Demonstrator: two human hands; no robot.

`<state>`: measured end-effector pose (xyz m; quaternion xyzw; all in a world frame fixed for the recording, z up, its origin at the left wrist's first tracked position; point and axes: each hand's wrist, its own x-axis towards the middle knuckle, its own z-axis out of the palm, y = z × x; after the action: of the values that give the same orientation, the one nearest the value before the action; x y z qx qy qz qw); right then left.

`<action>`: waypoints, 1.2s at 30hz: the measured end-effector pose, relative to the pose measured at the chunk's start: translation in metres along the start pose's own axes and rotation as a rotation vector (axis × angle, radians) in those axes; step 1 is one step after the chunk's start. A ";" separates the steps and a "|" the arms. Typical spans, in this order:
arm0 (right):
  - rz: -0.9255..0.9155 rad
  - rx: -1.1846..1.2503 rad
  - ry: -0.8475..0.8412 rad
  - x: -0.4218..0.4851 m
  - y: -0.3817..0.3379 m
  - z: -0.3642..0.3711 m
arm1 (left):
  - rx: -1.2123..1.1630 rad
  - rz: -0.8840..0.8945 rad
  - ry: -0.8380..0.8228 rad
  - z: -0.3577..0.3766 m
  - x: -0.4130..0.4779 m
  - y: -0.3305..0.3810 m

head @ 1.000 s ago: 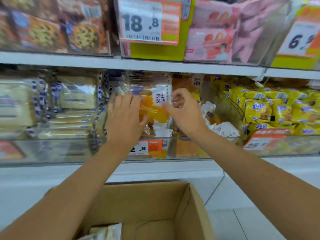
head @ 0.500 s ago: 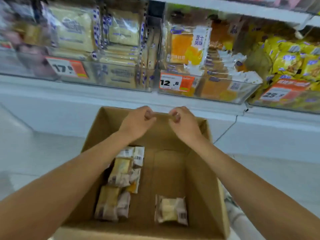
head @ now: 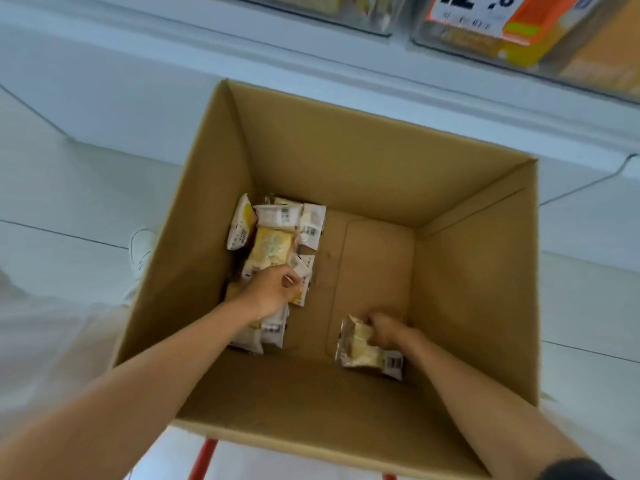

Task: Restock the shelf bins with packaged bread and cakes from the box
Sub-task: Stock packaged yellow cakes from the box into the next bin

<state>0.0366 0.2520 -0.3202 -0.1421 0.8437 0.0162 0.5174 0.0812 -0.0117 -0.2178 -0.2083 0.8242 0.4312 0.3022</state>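
While both arms reach into the cardboard box (head: 346, 161), the left hand (head: 273, 292) pinches one packet in a pile of about six cake packets (head: 273, 244) by the left wall; bare floor (head: 374, 265) separates it from the right hand (head: 384, 329) gripping a lone packet (head: 360, 351).

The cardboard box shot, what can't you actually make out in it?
Head view:
- Print on the packets: too small and blurred.
- Packets under the left hand: count hidden by hand and forearm.
- Right hand grip on the lone packet: motion-blurred.
- Shelf bins: cut off by top edge.
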 end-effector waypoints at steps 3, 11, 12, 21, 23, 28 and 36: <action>-0.009 0.220 0.024 0.008 0.003 -0.004 | 0.024 -0.018 -0.048 0.003 0.002 -0.003; -0.361 0.708 0.065 -0.050 -0.066 -0.097 | -0.147 -0.087 -0.161 -0.011 -0.012 0.024; -0.391 0.731 0.086 -0.060 -0.074 -0.107 | -0.210 -0.088 -0.188 -0.014 -0.016 0.028; -0.446 0.431 0.290 -0.114 -0.075 -0.099 | -0.997 -0.377 -0.216 -0.035 -0.031 0.040; -0.451 0.475 0.359 -0.115 -0.070 -0.094 | -1.120 -0.415 -0.281 -0.043 -0.033 0.043; -0.498 0.658 0.451 -0.118 -0.060 -0.112 | -1.113 -0.513 -0.281 -0.058 -0.039 0.048; -0.438 0.972 0.424 -0.119 -0.058 -0.139 | -0.288 -0.110 -0.105 -0.042 -0.043 0.051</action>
<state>-0.0190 0.1990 -0.1443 -0.0596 0.7904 -0.5102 0.3338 0.0681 -0.0161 -0.1399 -0.2714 0.7244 0.5378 0.3352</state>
